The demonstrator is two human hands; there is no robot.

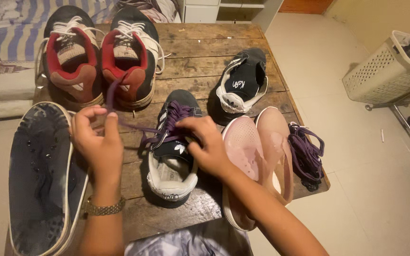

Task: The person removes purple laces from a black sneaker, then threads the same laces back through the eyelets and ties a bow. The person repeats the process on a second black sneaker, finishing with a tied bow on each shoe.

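A black sneaker with a white heel trim stands on the wooden table, toe pointing away from me. A purple lace runs through its eyelets. My left hand pinches one end of that lace and holds it out to the left, taut. My right hand rests on the sneaker's tongue, fingers on the laced part. The matching black sneaker lies unlaced farther back on the right.
A red-and-black pair of sneakers sits at the back left. A dark shoe lies sole-up at the left, a pink pair sole-up at the right. A loose purple lace lies at the table's right edge. A white laundry basket stands on the floor.
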